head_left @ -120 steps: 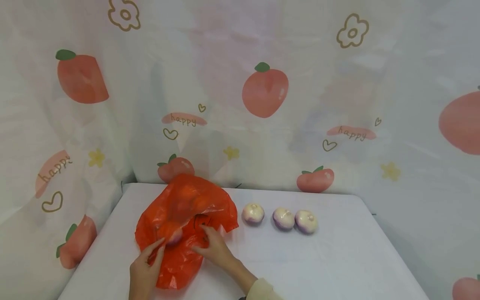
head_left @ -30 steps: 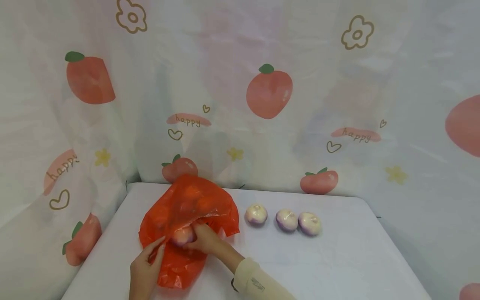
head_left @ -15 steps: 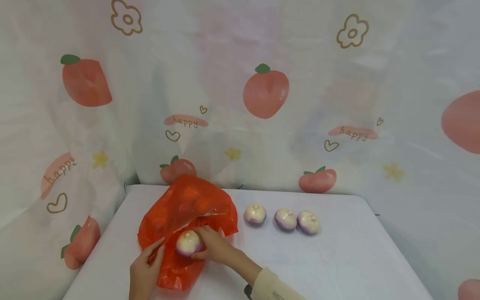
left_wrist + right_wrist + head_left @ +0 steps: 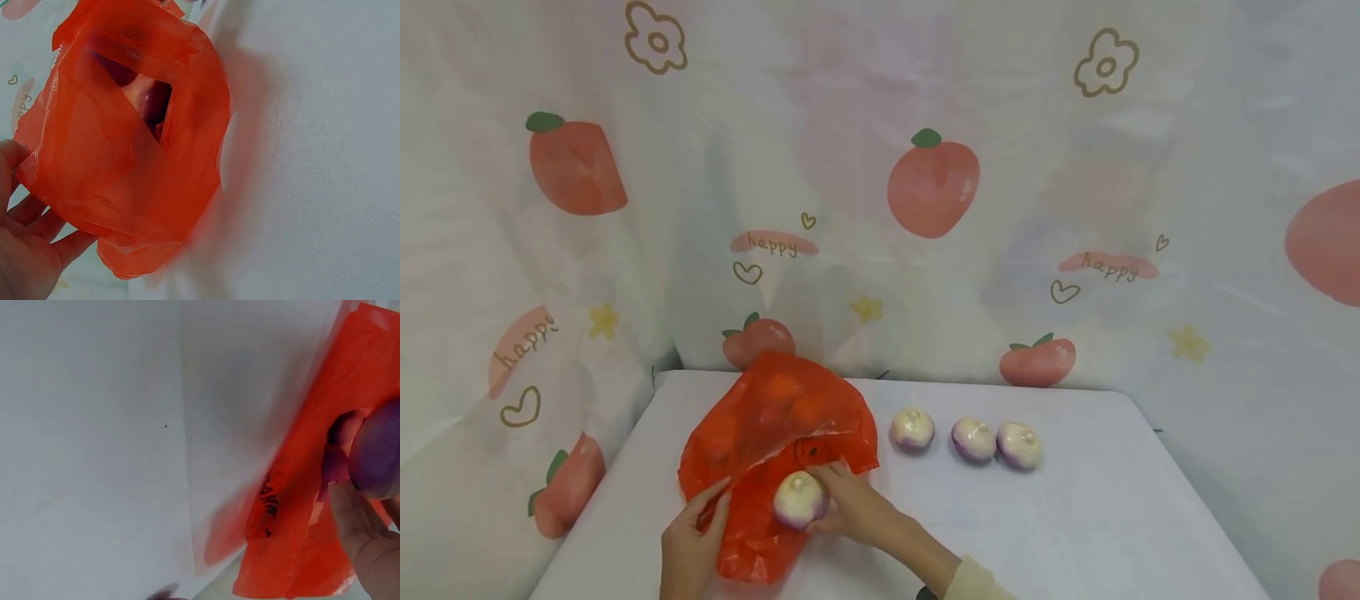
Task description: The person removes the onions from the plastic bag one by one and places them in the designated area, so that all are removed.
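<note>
An orange plastic bag [image 4: 767, 425] lies crumpled on the white table [image 4: 1075, 533], its mouth facing me. My right hand [image 4: 842, 504] grips a white-and-purple onion [image 4: 799, 499] just outside the bag's mouth; in the right wrist view the onion [image 4: 378, 450] shows purple against my fingers [image 4: 350, 519] and the bag [image 4: 312, 506]. My left hand [image 4: 696, 533] pinches the bag's near left edge; in the left wrist view those fingers [image 4: 25, 212] hold the bag [image 4: 125, 156], and more produce shows dimly inside.
Three more white-and-purple onions [image 4: 913, 428] [image 4: 973, 438] [image 4: 1018, 444] sit in a row right of the bag. A peach-printed curtain [image 4: 932, 183] hangs behind and on both sides of the table.
My right hand reached into the bag, took hold of an onion and has drawn it out toward me and to the right. The left hand has kept its hold on the bag edge.
</note>
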Action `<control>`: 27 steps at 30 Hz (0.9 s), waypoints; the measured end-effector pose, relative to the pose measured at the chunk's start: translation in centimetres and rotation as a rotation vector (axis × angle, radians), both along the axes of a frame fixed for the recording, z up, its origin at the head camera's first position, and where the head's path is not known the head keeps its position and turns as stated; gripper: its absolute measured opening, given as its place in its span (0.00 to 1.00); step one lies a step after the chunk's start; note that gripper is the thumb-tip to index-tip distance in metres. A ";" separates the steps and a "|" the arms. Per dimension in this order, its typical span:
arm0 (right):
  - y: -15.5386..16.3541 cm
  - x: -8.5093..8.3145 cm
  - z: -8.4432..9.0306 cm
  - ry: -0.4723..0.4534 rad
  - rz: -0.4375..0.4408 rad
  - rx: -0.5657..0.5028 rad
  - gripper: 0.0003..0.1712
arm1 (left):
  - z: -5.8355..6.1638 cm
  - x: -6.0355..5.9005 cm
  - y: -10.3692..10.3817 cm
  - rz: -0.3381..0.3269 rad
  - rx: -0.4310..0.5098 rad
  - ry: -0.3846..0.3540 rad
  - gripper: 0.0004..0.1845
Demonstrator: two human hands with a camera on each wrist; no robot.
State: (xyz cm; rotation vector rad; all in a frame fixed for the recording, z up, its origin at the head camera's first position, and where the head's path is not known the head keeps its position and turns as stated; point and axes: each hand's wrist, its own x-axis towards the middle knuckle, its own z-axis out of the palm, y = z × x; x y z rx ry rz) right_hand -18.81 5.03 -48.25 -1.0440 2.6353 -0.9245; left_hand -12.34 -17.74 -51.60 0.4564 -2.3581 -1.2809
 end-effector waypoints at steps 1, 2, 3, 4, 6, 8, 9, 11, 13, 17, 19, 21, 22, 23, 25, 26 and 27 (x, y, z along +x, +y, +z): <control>0.3 0.1 0.1 -0.001 0.002 -0.009 0.38 | 0.0 0.0 0.0 0.001 -0.003 0.005 0.12; 0.5 0.2 0.2 0.007 0.004 -0.015 0.37 | -0.1 0.1 0.0 -0.001 -0.006 0.010 0.12; 0.8 0.3 0.2 0.014 0.009 -0.026 0.37 | -0.1 0.1 0.0 -0.001 -0.008 0.014 0.12; 0.9 0.4 0.2 0.023 0.010 -0.036 0.37 | -0.1 0.1 -0.1 0.000 -0.010 0.016 0.12; 1.2 0.4 0.3 0.053 0.015 -0.042 0.37 | -0.1 0.1 -0.1 -0.003 -0.008 0.013 0.12; 1.4 0.3 0.3 0.073 0.015 -0.040 0.37 | -0.1 0.1 -0.1 -0.007 -0.002 0.006 0.13; 1.5 0.3 0.3 0.070 0.010 -0.037 0.38 | -0.1 0.0 -0.1 -0.008 0.003 0.000 0.13; 1.7 0.4 0.4 0.059 -0.004 -0.032 0.38 | -0.1 0.0 -0.1 -0.009 0.010 -0.014 0.13; 2.2 0.3 0.5 0.062 -0.011 -0.043 0.39 | -0.1 0.0 0.0 -0.011 0.015 -0.027 0.14; 3.6 -0.1 0.5 0.099 -0.019 -0.100 0.39 | 0.0 -0.1 0.1 -0.012 0.013 -0.038 0.14; 4.4 -0.5 0.5 0.111 -0.025 -0.127 0.38 | 0.0 -0.2 0.1 -0.013 0.013 -0.032 0.14; 5.3 -0.9 0.7 0.112 -0.040 -0.144 0.38 | -0.1 -0.3 0.0 -0.015 0.010 -0.023 0.14; 5.7 -1.0 0.8 0.105 -0.046 -0.154 0.37 | -0.2 -0.3 0.0 -0.014 0.010 -0.020 0.14; 6.2 -1.1 1.0 0.095 -0.052 -0.161 0.37 | -0.2 -0.3 0.0 -0.013 0.009 -0.018 0.14; 7.1 -1.2 1.3 0.086 -0.070 -0.164 0.38 | -0.2 -0.3 0.0 -0.012 0.009 -0.018 0.14; 7.4 -1.2 1.4 0.079 -0.082 -0.166 0.38 | -0.2 -0.3 0.0 -0.012 0.009 -0.019 0.14; 7.8 -1.3 1.6 0.078 -0.092 -0.165 0.38 | -0.2 -0.3 0.0 -0.010 0.011 -0.022 0.14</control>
